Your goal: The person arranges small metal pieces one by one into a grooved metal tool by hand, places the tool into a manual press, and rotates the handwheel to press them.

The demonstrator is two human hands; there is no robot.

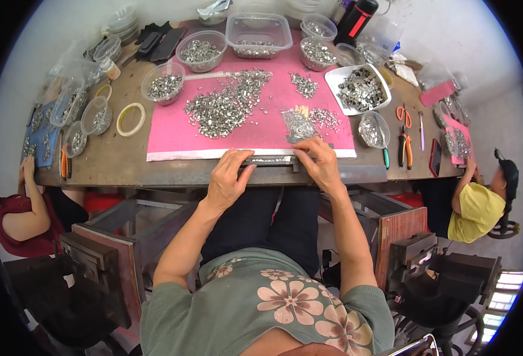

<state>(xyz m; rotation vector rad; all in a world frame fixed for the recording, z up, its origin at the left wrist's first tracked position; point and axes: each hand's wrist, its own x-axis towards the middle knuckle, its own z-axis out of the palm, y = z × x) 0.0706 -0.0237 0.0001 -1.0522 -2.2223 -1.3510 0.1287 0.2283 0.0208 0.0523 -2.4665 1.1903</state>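
A narrow dark metal bar (267,160) lies at the table's front edge, with a row of small shiny metal pieces along it. My left hand (229,177) pinches its left end between thumb and fingers. At the other end, the thumb and forefinger of my right hand (321,164) close on the bar. Just beyond my right fingers is a heap of thin silvery pins (299,126), with a scatter of tiny metal bits (325,118) beside it. A large pile of small metal parts (223,107) spreads over the pink mat (169,133).
Plastic tubs of metal parts, including a rectangular one (258,26), line the back. A white tray (386,98) of clips stands right, near orange-handled pliers (405,148). A tape roll (131,119) lies left. Co-workers sit at left (33,219) and right (478,207).
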